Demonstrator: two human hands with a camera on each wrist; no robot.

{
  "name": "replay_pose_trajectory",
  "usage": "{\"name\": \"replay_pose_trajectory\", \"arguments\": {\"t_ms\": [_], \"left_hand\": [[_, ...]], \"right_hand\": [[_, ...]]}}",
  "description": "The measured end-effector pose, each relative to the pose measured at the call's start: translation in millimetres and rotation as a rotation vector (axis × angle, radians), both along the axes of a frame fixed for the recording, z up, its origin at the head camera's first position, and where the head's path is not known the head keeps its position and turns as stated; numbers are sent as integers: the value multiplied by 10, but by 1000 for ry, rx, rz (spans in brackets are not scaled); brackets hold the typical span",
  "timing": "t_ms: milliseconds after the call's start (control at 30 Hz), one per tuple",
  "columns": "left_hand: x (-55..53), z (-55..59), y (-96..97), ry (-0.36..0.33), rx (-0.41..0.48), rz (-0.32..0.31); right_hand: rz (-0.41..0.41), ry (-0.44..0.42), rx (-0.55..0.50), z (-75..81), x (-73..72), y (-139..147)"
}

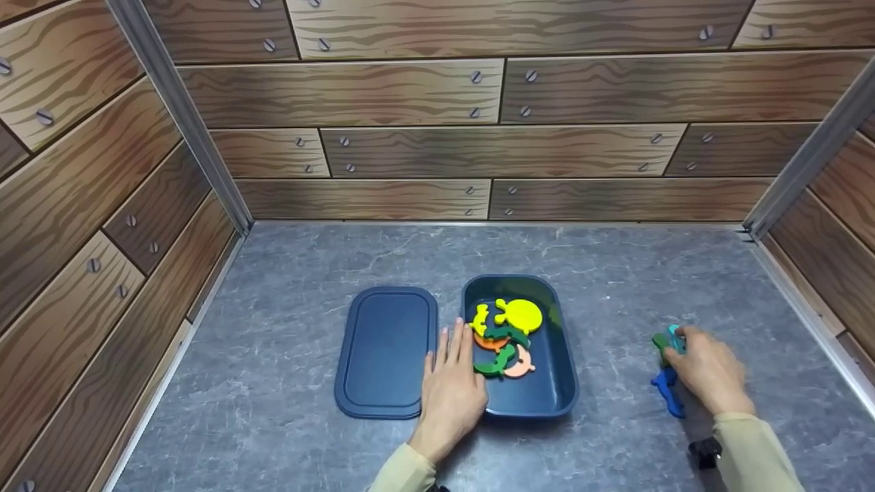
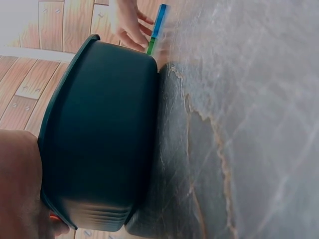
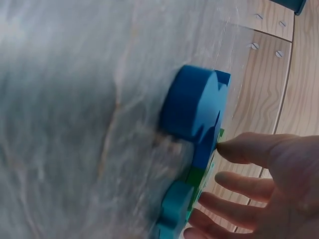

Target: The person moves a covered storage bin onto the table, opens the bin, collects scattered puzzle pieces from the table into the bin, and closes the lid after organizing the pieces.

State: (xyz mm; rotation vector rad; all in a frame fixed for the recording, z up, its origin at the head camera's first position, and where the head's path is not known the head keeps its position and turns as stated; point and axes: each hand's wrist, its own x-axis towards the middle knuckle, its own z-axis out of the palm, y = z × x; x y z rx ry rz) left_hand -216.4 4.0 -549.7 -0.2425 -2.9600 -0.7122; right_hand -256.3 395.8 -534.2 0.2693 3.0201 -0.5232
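A dark blue plastic box [image 1: 566, 355] stands without its lid. Inside lie several flat animal-shaped pieces, among them a round yellow piece [image 1: 524, 316], a green piece [image 1: 504, 359] and a peach crescent-shaped piece [image 1: 523, 362]. My left hand [image 1: 452, 389] rests on the box's left rim, its fingers straight and pointing away from me. Over on the right, my right hand [image 1: 711, 365] reaches down at a small group of pieces, thumb and fingers spread beside them. This group has a blue piece [image 1: 668, 393], a green piece [image 1: 660, 340] and a teal piece [image 3: 174, 211].
The box's dark blue lid [image 1: 386, 352] lies flat on the grey marbled table [image 1: 287, 273], left of the box. Wood-patterned walls [image 1: 410, 154] enclose the table at the back and both sides, with grey metal strips [image 1: 198, 130] at the corners.
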Motion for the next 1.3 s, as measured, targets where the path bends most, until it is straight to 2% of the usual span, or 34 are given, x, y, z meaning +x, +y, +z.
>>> {"name": "replay_pose_trajectory", "arguments": {"t_ms": [100,533,967,1300], "left_hand": [[1,-2,3,-3,2,2],[13,12,4,14,6,5],[39,-14,8,3,6,8],[27,-5,0,28,-7,9]], "right_hand": [[7,11,6,-19,-5,-19],[64,169,8,-112,5,-53],[71,156,22,-135,10,-27],[81,204,-15,-120,37,-26]]}}
